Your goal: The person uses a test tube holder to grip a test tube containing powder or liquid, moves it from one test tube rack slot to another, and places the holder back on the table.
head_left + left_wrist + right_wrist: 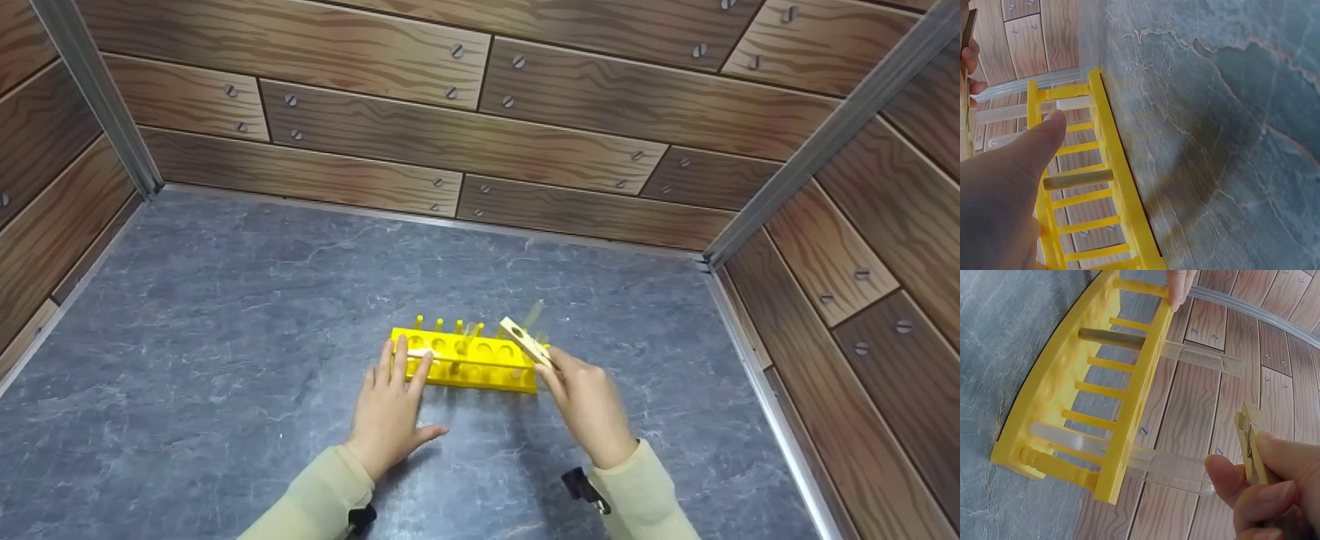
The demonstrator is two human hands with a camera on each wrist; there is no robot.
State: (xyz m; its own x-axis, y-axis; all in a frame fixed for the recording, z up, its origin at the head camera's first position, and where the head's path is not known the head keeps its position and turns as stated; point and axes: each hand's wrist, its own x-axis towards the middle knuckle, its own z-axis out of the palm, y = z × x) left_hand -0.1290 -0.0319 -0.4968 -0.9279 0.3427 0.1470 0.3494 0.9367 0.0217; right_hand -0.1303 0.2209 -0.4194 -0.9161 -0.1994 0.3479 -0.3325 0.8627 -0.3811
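Note:
A yellow test tube rack point(465, 367) stands on the floor panel between my hands. My left hand point(390, 420) rests its straight fingers on the rack's left end, thumb spread out to the side. With my right hand point(589, 397) I grip a wooden test tube clamp point(525, 341), its tip over the rack's right end. In the right wrist view, a test tube with brown contents point(1112, 338) stands in a middle hole. Another test tube with white contents point(1058, 436) is at the right end, below the clamp and apart from it. A further clear tube point(534, 311) rises behind.
Yellow pegs point(439, 324) stick up along the rack's back edge. Wood-patterned walls point(375, 112) close off the back and both sides, with metal strips point(750, 202) at the corners. The blue-grey marbled surface point(225, 337) extends around the rack.

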